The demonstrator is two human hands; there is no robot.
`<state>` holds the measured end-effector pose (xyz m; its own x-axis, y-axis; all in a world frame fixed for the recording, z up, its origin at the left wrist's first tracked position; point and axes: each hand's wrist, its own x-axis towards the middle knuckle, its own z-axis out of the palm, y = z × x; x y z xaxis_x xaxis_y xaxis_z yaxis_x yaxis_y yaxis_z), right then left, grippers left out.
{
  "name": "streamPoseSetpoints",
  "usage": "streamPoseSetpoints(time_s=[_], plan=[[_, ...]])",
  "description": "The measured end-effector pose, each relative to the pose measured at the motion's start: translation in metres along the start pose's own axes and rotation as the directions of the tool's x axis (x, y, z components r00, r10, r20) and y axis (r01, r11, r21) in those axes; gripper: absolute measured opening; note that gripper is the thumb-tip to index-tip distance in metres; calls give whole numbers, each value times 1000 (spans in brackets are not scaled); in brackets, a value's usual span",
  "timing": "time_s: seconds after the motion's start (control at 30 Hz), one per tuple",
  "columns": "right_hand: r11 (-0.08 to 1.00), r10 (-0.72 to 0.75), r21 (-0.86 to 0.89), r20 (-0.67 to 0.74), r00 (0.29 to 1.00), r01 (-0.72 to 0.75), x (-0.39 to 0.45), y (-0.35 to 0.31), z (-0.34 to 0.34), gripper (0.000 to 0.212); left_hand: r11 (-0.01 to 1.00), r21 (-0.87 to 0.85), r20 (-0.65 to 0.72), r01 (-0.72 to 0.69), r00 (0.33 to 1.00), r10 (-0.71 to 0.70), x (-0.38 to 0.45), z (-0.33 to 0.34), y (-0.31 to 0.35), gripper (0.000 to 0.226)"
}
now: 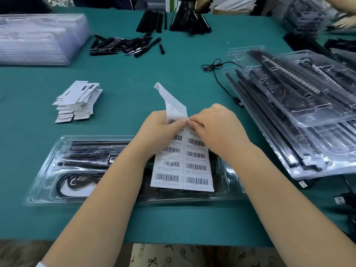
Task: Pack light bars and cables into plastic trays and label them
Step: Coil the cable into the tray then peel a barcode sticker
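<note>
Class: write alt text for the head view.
Both hands, left and right, peel a label from a barcode sheet held over a packed clear tray on a green table. More packed trays are stacked at right.

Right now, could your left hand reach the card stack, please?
Probably yes: the teal table between the left hand and the card stack is bare, but that hand grips the label sheet.

Bystanders on the teal table (173,74)
A stack of white printed cards (78,101) lies at left; small black pointed pieces (123,46) sit scattered farther back; patterned fabric (192,255) shows below the table edge.
</note>
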<state>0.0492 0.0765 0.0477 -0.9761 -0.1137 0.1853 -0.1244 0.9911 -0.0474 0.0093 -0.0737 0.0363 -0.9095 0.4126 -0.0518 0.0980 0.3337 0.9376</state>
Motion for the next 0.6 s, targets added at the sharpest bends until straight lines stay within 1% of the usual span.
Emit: streamPoseSetpoints(time_s=[0.07, 0.1, 0.17, 0.23, 0.3, 0.33, 0.37, 0.4, 0.43, 0.47, 0.5, 0.53, 0.57, 0.6], plan=[[1000, -15, -9, 16, 1000, 15, 2, 2, 0, 37, 1000, 16, 21, -15, 1000, 14, 0, 0, -1, 28], [1000, -18, 12, 21, 1000, 18, 2, 3, 0, 36, 1000, 21, 29, -17, 999, 16, 0, -1, -1, 28], [994, -5, 105, 17, 1000, 4, 3, 7, 1, 33, 1000, 28, 40, -15, 999, 14, 0, -1, -3, 29], [973, 39, 228, -11, 999, -36, 2, 9, 3, 31, 999, 32, 46, -17, 999, 16, 2, -2, -4, 26], [927, 150, 359, -88, 985, -110, -1, 9, 8, 29, 1000, -9, 59, -15, 998, 15, 2, -2, -5, 20], [884, 241, 437, -125, 962, -165, -2, 9, 10, 29, 999, -41, 64, -4, 998, 7, 2, -2, -6, 18], [816, 350, 532, -139, 926, -228, -2, 10, 11, 30, 997, -81, 68, 14, 998, -8, 2, -3, -6, 17], [696, 469, 661, -120, 875, -283, -2, 10, 13, 30, 991, -127, 72, 37, 997, -28, 2, -5, -7, 16], [497, 592, 812, -60, 804, -305, -2, 11, 13, 28, 982, -181, 72, 62, 996, -50, 3, -6, -6, 16], [228, 693, 932, 47, 719, -281, -1, 11, 12, 25, 966, -242, 55, 88, 996, -77, 4, -8, -6, 16], [-43, 756, 976, 172, 632, -214, 0, 11, 11, 22, 941, -317, 17, 116, 993, -116, 6, -8, -6, 15], [-241, 779, 961, 274, 564, -135, 0, 11, 8, 20, 903, -403, -33, 147, 984, -175, 9, -8, -6, 12], [-339, 787, 937, 332, 520, -85, 0, 13, 8, 19, 847, -500, -74, 178, 966, -247, 13, -9, -6, 11], [-370, 791, 927, 353, 500, -69, -1, 14, 7, 19, 777, -598, -96, 197, 945, -313, 16, -10, -5, 11]])
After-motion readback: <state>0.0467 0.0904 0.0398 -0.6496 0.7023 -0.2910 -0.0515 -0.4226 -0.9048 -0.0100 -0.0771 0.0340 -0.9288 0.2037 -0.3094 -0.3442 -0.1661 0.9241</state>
